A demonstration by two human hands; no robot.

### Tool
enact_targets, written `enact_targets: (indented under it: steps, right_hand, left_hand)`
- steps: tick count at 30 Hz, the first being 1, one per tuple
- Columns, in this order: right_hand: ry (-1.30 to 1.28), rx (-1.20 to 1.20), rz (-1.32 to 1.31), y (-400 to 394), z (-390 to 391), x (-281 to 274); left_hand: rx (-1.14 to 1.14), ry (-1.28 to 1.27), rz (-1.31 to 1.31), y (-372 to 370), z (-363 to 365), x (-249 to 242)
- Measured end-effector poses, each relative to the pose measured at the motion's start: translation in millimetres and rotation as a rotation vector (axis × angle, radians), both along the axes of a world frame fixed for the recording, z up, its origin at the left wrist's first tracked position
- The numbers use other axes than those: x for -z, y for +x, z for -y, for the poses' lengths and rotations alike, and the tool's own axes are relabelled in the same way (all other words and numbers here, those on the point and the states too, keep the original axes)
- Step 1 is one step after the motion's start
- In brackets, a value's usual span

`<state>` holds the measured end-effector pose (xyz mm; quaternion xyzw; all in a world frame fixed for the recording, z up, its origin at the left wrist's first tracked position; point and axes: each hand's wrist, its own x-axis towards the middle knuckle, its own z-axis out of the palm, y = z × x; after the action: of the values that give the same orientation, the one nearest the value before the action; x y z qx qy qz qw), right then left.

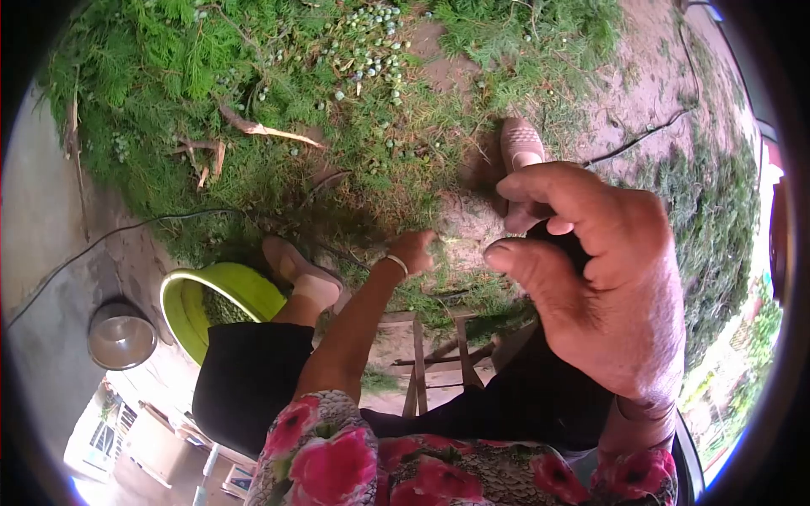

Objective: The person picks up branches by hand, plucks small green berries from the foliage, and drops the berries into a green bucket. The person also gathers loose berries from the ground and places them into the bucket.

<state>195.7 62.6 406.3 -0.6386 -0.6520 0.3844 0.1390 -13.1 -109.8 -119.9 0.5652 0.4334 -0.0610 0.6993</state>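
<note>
Close to the camera on the right, my right hand (603, 278) is raised, its thumb and forefinger curved with a gap between them and nothing visible in it. My left hand (413, 251), a pale band on its wrist, is lower, between my feet and over the littered ground. Its fingers are curled together; whatever they may hold is too small to make out. Cut green conifer branches (177, 76) spread beyond it, with a cluster of pale blue-green berries (371, 59) among them.
A lime-green tub (268, 287) with small pieces inside stands beside my left leg. A metal bowl (122, 336) is farther left. A black cable (118, 232) crosses the floor. Bare sticks (270, 131) lie on the branches. A wooden frame (419, 363) shows between my legs.
</note>
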Motion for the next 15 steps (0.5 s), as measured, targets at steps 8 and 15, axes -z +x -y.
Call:
enact_targets:
  steps: [8,15]
  right_hand:
    - [0.055,-0.012,0.085,-4,-1,0]
    - [0.035,-0.025,0.073,-6,1,0]
  left_hand:
    - [0.088,0.74,-0.725,24,-165,-214]
    - [-0.126,0.889,-0.649,-49,-152,-154]
